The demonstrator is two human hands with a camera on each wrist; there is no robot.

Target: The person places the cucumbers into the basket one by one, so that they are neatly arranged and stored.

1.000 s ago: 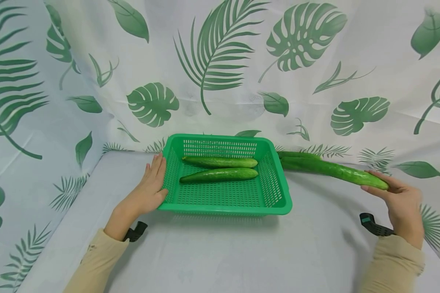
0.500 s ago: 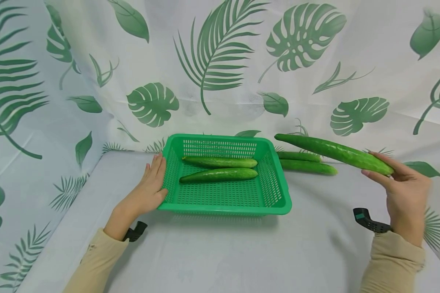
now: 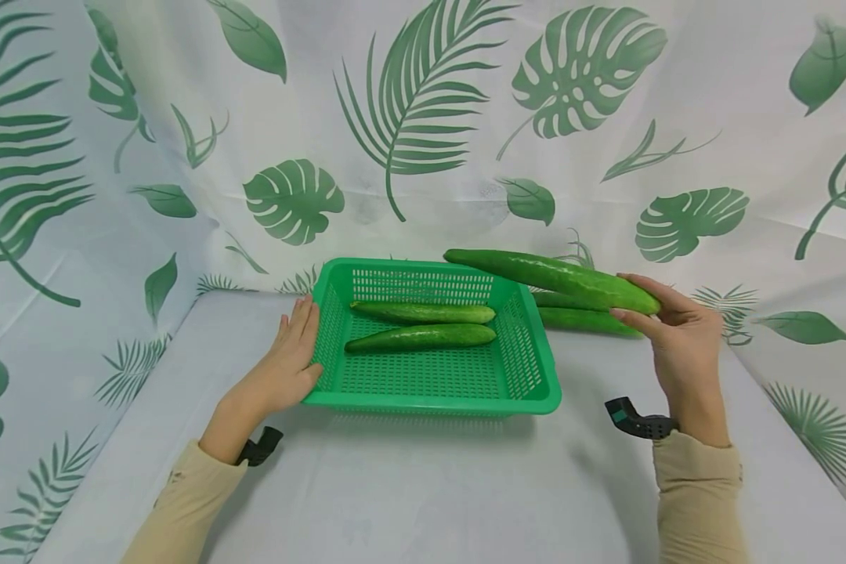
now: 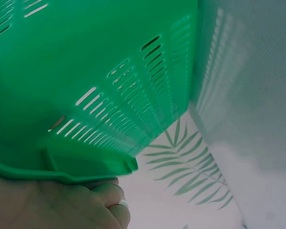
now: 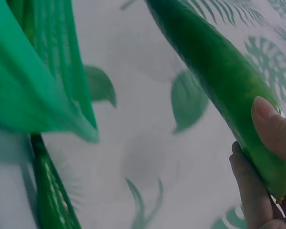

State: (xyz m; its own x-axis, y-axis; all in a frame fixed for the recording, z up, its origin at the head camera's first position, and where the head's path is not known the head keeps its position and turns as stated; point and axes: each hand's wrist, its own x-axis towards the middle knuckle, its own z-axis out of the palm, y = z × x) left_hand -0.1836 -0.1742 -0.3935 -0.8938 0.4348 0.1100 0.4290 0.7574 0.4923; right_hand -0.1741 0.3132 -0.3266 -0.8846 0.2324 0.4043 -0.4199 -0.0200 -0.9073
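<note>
On a leaf-print cloth, the right hand [image 3: 677,333] grips a stiff, smooth cucumber [image 3: 550,278] by its end while the flat left hand [image 3: 289,356] steadies the basket [image 3: 536,399].

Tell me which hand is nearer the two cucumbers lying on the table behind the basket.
Right. The right hand hovers just in front of those two green cucumbers, holding a third long cucumber; the left hand rests against the green slotted plastic basket on its far side.

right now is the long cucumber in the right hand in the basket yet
Not yet: the long green cucumber is held above the green plastic basket's rim, its tip over the basket.
</note>
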